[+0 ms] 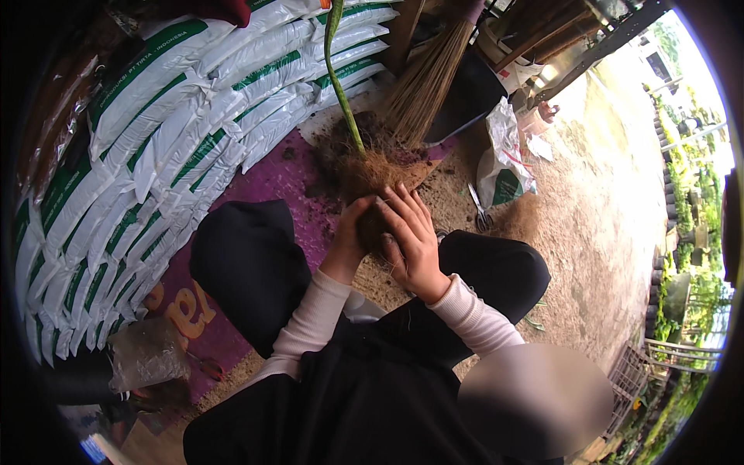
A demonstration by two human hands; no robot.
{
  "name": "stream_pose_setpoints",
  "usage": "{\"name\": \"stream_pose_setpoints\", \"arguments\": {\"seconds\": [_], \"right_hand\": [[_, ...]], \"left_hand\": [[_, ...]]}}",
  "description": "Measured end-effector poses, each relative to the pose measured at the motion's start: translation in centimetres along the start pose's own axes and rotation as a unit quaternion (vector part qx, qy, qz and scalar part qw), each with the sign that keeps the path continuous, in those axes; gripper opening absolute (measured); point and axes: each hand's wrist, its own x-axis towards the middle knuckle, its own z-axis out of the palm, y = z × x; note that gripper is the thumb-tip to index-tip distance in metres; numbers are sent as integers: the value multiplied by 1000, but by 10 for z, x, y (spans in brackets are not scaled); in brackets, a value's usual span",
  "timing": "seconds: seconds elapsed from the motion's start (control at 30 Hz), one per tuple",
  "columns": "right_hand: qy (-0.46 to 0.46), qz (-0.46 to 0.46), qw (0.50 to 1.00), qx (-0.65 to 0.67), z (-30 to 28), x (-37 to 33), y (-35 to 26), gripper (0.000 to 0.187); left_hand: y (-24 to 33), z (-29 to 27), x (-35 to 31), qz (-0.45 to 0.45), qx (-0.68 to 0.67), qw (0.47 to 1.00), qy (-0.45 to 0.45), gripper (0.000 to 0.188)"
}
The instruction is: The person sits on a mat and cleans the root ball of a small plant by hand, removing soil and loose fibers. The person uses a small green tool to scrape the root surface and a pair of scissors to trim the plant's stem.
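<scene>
A root ball wrapped in brown fibre [373, 177] is held between my two hands, in front of my crossed legs. From its top rises a long green stem [341, 101], leaning away to the far left. My left hand [353, 239] cups the ball's left side, its fingertips partly hidden. Across the right side lies my right hand [416, 242], fingers long and close together, thumb bent toward me. Dark soil [329, 155] is heaped behind the ball on a purple sheet [263, 174]. The underside of the ball is covered by my hands.
White and green sacks [209, 101] are stacked at the left. A stick broom [434, 77] and a black dustpan [473, 97] stand at the back. Rightward lie a crumpled white bag [502, 155], a small hand fork [482, 219] and loose fibre [521, 218]. Red-handled scissors [211, 369] rest lower left.
</scene>
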Motion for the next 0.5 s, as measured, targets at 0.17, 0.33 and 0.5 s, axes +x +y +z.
{"name": "stream_pose_setpoints", "arguments": {"seconds": [0.17,0.33,0.5], "right_hand": [[-43,-28,997,-62,3,-2,4,52],[-64,-58,993,-79,2,-5,11,56],[-42,-142,987,-56,4,-15,22,44]], "left_hand": [[6,36,-7,43,87,992,81,42],[8,27,-3,-16,-21,997,68,39],[4,-15,3,-77,-53,995,-26,30]]}}
